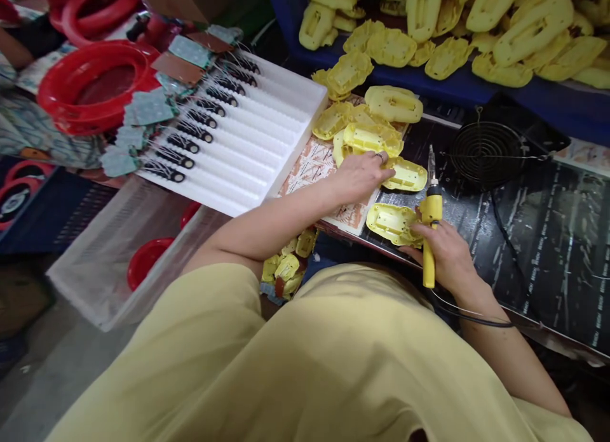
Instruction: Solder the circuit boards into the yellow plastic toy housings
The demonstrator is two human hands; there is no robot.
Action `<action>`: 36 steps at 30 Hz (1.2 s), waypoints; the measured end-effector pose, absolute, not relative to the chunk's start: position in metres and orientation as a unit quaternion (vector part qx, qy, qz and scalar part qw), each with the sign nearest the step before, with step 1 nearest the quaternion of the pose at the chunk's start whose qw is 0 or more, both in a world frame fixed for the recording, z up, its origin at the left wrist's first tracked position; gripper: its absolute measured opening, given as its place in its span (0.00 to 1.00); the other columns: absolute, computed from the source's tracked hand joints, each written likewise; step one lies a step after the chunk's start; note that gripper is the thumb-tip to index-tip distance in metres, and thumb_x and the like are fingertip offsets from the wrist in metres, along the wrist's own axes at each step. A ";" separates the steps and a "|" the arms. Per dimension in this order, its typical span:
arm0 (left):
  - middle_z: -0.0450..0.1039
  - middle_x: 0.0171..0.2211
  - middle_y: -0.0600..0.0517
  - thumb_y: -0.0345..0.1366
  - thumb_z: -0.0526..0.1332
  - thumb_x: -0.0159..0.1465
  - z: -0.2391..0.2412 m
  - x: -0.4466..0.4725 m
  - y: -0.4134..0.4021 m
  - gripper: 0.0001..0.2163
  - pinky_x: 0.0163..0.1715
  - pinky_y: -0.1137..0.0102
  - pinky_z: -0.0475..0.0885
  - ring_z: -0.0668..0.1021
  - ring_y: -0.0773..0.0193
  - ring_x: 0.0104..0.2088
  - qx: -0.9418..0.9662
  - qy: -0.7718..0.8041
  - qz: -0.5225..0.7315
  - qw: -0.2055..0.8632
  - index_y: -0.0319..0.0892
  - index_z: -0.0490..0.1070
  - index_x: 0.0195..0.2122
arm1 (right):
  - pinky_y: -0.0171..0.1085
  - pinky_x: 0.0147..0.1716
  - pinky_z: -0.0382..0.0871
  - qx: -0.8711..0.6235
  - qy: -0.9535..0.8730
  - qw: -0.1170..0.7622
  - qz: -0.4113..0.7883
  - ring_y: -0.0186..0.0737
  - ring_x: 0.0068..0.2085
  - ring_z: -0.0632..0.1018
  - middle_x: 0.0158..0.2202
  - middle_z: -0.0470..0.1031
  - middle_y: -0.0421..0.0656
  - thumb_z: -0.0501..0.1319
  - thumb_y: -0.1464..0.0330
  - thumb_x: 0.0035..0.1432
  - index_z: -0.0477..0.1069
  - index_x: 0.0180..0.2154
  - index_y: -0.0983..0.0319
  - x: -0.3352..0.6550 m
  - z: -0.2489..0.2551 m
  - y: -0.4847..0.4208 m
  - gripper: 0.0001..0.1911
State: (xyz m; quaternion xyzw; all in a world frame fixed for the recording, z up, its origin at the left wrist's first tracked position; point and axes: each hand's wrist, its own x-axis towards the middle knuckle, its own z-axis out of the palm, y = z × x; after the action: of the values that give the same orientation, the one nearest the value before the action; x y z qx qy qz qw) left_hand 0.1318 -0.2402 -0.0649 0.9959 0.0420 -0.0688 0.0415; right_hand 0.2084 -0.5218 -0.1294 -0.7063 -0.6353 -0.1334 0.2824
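Observation:
My right hand (447,254) is wrapped round a yellow soldering gun (431,210), its metal tip pointing up and away from me. The thumb side of that hand meets a yellow plastic shell (391,221) lying hollow side up at the table's near edge. My left hand (358,176) reaches over the pile, fingers bent on the edge of another yellow plastic shell (406,175); its fingertips are partly hidden. Just beyond the left hand lies a further open shell (372,138), with several more stacked around it.
A white foam tray (271,134) at the left holds a row of wired black parts and green circuit boards (147,107). A black fan (487,151) stands at the right. Behind is a blue bin (305,61) of yellow shells. Red rings (61,105) lie far left, above a clear bin (95,264).

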 end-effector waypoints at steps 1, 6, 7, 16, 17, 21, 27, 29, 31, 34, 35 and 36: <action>0.79 0.67 0.40 0.22 0.56 0.75 -0.062 0.134 -0.233 0.25 0.53 0.56 0.80 0.80 0.42 0.65 0.996 0.034 -0.074 0.040 0.49 0.80 0.67 | 0.48 0.52 0.85 -0.712 -0.633 0.276 -0.127 0.53 0.53 0.87 0.52 0.85 0.49 0.73 0.65 0.71 0.73 0.61 0.55 0.210 -0.129 -0.525 0.20; 0.81 0.68 0.49 0.20 0.56 0.70 -0.066 0.146 -0.197 0.26 0.61 0.57 0.78 0.79 0.49 0.68 0.995 -0.044 -0.087 0.039 0.50 0.83 0.61 | 0.47 0.47 0.85 -0.747 -0.601 0.271 -0.092 0.51 0.45 0.87 0.53 0.86 0.50 0.74 0.57 0.71 0.77 0.59 0.55 0.222 -0.127 -0.561 0.21; 0.82 0.67 0.51 0.22 0.58 0.70 -0.069 0.148 -0.195 0.24 0.62 0.58 0.78 0.80 0.51 0.67 0.994 -0.057 -0.082 0.052 0.50 0.84 0.59 | 0.47 0.47 0.85 -0.748 -0.598 0.272 -0.088 0.51 0.44 0.87 0.54 0.85 0.50 0.74 0.57 0.70 0.77 0.59 0.55 0.224 -0.127 -0.567 0.21; 0.83 0.64 0.39 0.40 0.58 0.79 -0.098 0.151 -0.253 0.21 0.69 0.54 0.75 0.82 0.48 0.66 0.972 -0.089 -0.008 0.219 0.39 0.77 0.68 | 0.41 0.41 0.83 -0.696 -0.634 0.331 -0.063 0.47 0.42 0.87 0.47 0.86 0.46 0.71 0.62 0.74 0.74 0.62 0.55 0.215 -0.125 -0.560 0.19; 0.81 0.66 0.37 0.42 0.59 0.79 -0.100 0.152 -0.258 0.22 0.71 0.50 0.72 0.79 0.44 0.69 0.973 -0.091 0.003 0.214 0.39 0.77 0.68 | 0.41 0.41 0.83 -0.691 -0.638 0.333 -0.063 0.46 0.41 0.87 0.47 0.86 0.45 0.71 0.62 0.74 0.74 0.62 0.54 0.212 -0.124 -0.558 0.19; 0.77 0.72 0.42 0.33 0.57 0.77 -0.105 0.160 -0.251 0.22 0.77 0.42 0.63 0.69 0.43 0.79 0.972 -0.137 -0.014 0.190 0.46 0.79 0.69 | 0.42 0.43 0.85 -0.703 -0.629 0.327 -0.062 0.47 0.41 0.88 0.49 0.86 0.45 0.73 0.63 0.72 0.74 0.62 0.53 0.209 -0.123 -0.565 0.21; 0.83 0.67 0.53 0.22 0.60 0.71 -0.094 0.164 -0.228 0.22 0.78 0.55 0.69 0.73 0.56 0.77 0.941 -0.248 -0.096 0.207 0.51 0.87 0.56 | 0.45 0.51 0.87 -0.704 -0.614 0.352 -0.055 0.51 0.54 0.88 0.59 0.84 0.51 0.70 0.64 0.74 0.72 0.63 0.54 0.216 -0.124 -0.564 0.20; 0.83 0.67 0.52 0.19 0.58 0.70 -0.091 0.154 -0.235 0.24 0.79 0.53 0.68 0.75 0.57 0.76 0.949 -0.235 -0.052 0.203 0.50 0.88 0.54 | 0.46 0.52 0.88 -0.701 -0.620 0.348 -0.053 0.52 0.56 0.88 0.58 0.84 0.51 0.70 0.65 0.74 0.72 0.63 0.55 0.218 -0.127 -0.558 0.20; 0.79 0.71 0.47 0.20 0.57 0.73 -0.090 0.139 -0.246 0.24 0.79 0.49 0.68 0.75 0.53 0.76 0.968 -0.169 0.016 0.184 0.47 0.86 0.58 | 0.47 0.52 0.88 -0.706 -0.619 0.340 -0.053 0.53 0.54 0.88 0.55 0.85 0.50 0.70 0.63 0.74 0.73 0.63 0.55 0.220 -0.131 -0.553 0.20; 0.71 0.75 0.32 0.30 0.58 0.79 -0.091 0.118 -0.259 0.22 0.76 0.45 0.71 0.74 0.42 0.77 0.986 -0.083 0.019 0.144 0.36 0.77 0.71 | 0.48 0.51 0.88 -0.717 -0.608 0.336 -0.054 0.54 0.54 0.88 0.54 0.85 0.49 0.71 0.60 0.74 0.73 0.64 0.54 0.222 -0.136 -0.547 0.21; 0.68 0.76 0.29 0.34 0.58 0.81 -0.091 0.114 -0.261 0.24 0.76 0.45 0.71 0.72 0.40 0.78 0.988 -0.079 -0.006 0.134 0.33 0.73 0.74 | 0.48 0.51 0.88 -0.716 -0.609 0.337 -0.056 0.53 0.54 0.88 0.55 0.85 0.49 0.71 0.60 0.74 0.73 0.64 0.54 0.222 -0.137 -0.545 0.21; 0.66 0.77 0.28 0.36 0.57 0.81 -0.091 0.111 -0.261 0.25 0.77 0.45 0.69 0.70 0.39 0.79 0.988 -0.083 -0.031 0.128 0.31 0.70 0.76 | 0.47 0.51 0.87 -0.712 -0.612 0.339 -0.059 0.53 0.54 0.88 0.55 0.85 0.48 0.71 0.61 0.74 0.73 0.64 0.54 0.221 -0.138 -0.541 0.21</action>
State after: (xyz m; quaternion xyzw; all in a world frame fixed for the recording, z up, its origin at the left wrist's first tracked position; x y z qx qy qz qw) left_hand 0.1115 -0.2608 -0.0912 0.9878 -0.0833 -0.0308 0.1280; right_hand 0.2210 -0.5411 -0.1376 -0.7116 -0.6124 -0.0594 0.3392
